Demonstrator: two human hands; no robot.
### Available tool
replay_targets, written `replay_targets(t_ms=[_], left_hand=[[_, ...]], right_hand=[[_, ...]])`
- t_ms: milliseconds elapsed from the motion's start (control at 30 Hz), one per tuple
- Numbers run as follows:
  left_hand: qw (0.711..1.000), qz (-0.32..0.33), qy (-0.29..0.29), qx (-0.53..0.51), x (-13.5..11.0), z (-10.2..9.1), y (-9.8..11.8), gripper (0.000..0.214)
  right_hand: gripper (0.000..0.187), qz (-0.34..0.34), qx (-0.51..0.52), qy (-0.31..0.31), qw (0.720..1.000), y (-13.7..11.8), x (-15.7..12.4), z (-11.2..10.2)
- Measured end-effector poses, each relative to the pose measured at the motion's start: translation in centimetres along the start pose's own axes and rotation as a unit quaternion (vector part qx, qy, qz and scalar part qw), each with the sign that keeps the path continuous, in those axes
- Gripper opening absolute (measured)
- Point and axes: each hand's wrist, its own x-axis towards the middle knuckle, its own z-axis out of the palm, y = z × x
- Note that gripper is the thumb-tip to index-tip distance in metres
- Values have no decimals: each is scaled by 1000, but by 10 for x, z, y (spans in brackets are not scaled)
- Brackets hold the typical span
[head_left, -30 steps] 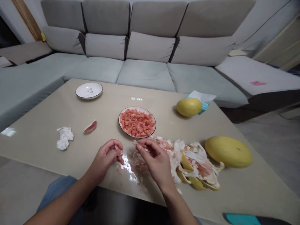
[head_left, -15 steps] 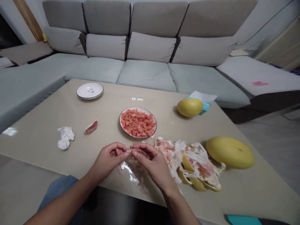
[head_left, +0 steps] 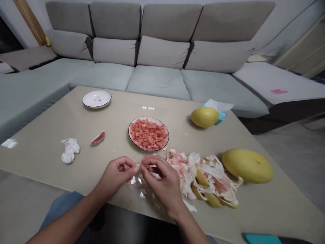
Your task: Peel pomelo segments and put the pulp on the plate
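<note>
My left hand [head_left: 116, 174] and my right hand [head_left: 162, 181] meet over the near edge of the beige table [head_left: 45, 125]. Both pinch a small pink pomelo piece [head_left: 138, 166] between their fingertips, fingers curled. Just beyond them stands a white plate [head_left: 148, 134] heaped with pink pomelo flesh. To the right of my right hand lies a pile of white membrane and yellow peel [head_left: 208, 176]. A single pink pomelo segment [head_left: 98, 138] lies on the table to the left.
Two whole yellow pomelos sit at the right, the large one [head_left: 247, 166] near and the smaller one [head_left: 204, 117] farther back by a tissue pack [head_left: 219, 108]. A crumpled tissue [head_left: 69, 150] and a small white dish [head_left: 96, 99] lie left. A grey sofa [head_left: 157, 67] surrounds the table.
My hands were apart a second ago, each with a bit of fruit. They have come together and now both pinch the same piece.
</note>
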Motion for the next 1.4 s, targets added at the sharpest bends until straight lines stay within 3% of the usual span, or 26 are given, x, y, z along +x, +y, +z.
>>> replay_targets(t_ms=[100,467,767,833,900,1067,1300,1400], left_hand=[[1000,2,-2,-8,0,0,-1,29],[1000,6,4,-11,-2,1,0,29],[1000,11,-4,-14,-4,3,1,24],[1000,7,-5,-20,-4,3,1,24],[1000,-1,-2,-21,-4,2,0,24],[999,8,13,-37,0,-2,0,25],[999,4,12,-32,0,-3,2,25],[1000,-2,0,-30,0,-2,2,26]], right_hand=[[8,-13,-11,5,1000,0,-1,1],[5,39,25,18,999,2,0,3],[9,-45,-30,30,998,9,-2,2],[6,-16,-18,53,998,8,1,-2],[9,53,29,62,996,8,5,-8],[27,209,187,-15,960,9,10,-17],[31,276,302,-91,908,12,10,-16],[30,271,260,-74,924,14,14,-17]])
